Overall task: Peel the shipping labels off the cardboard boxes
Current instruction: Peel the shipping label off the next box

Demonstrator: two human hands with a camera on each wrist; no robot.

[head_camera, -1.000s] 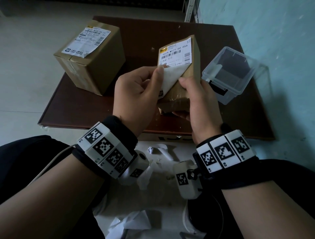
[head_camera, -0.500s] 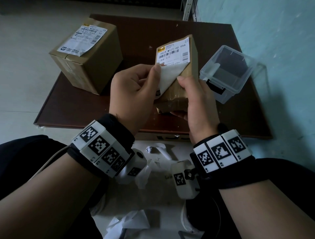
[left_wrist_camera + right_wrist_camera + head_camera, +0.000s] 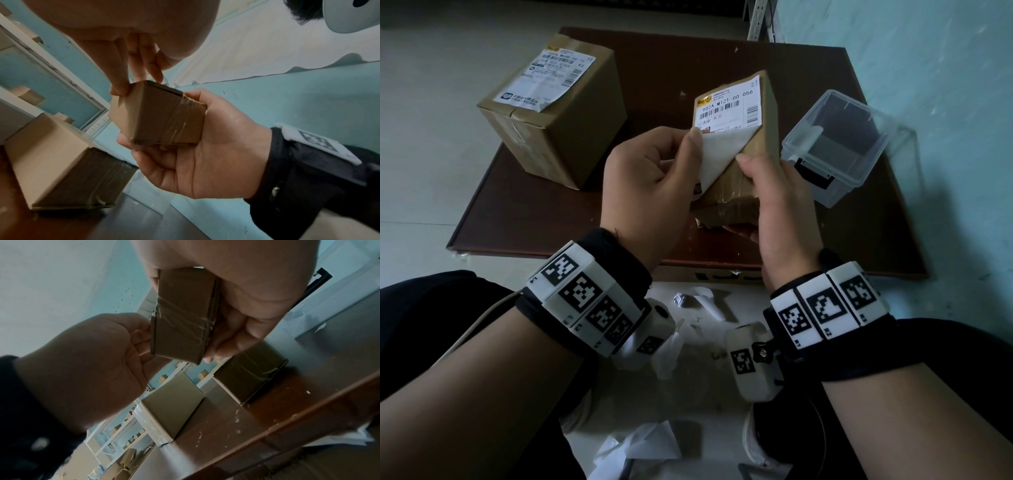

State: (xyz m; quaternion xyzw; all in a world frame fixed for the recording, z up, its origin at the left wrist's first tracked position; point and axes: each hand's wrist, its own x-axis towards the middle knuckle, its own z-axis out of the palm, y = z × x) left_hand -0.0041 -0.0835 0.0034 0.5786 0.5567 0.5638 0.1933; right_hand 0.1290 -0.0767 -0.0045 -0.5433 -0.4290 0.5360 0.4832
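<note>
My right hand [image 3: 774, 205] grips a small cardboard box [image 3: 756, 154] from below and the side, tilted above the table. A white shipping label [image 3: 726, 106] covers its upper face. The label's lower left corner is peeled up into a blank white flap [image 3: 719, 161], which my left hand [image 3: 693, 144] pinches between thumb and fingers. In the left wrist view the right hand [image 3: 205, 154] cups the taped box [image 3: 164, 116]. In the right wrist view the left hand [image 3: 92, 361] sits curled at the box's [image 3: 180, 318] edge. A larger box [image 3: 558, 137] with its own label [image 3: 548, 78] stands at the back left.
A clear plastic container [image 3: 835, 144] stands open on the brown table [image 3: 551, 212] just right of the held box. Crumpled white paper scraps [image 3: 640, 445] lie on the floor between my knees. A blue wall runs along the right.
Both hands keep their hold and the peeled flap looks about the same size. The box and hands have hardly shifted over the table.
</note>
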